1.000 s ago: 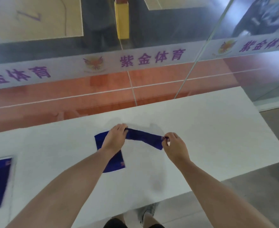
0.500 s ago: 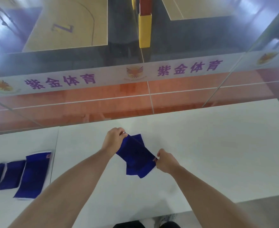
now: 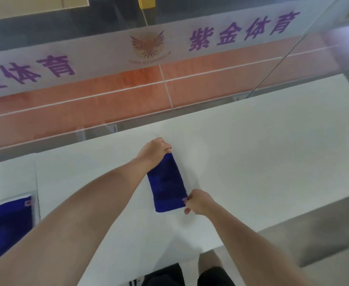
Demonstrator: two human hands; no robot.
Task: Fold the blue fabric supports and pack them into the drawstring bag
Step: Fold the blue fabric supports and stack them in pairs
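A blue fabric support lies stretched lengthwise on the white table, its far end higher in the frame than its near end. My left hand grips its far end. My right hand pinches its near right corner. Two more blue fabric supports lie flat at the table's left edge, partly cut off by the frame. No drawstring bag is in view.
A glass wall with a white band of purple characters runs along the table's far edge. A seam divides the table top at the left. The table's near edge runs just above my legs.
The support went from a crumpled strip held sideways between my hands to a smooth rectangle laid lengthwise. My right hand moved nearer to me, my left hand farther away. The view shifted right.
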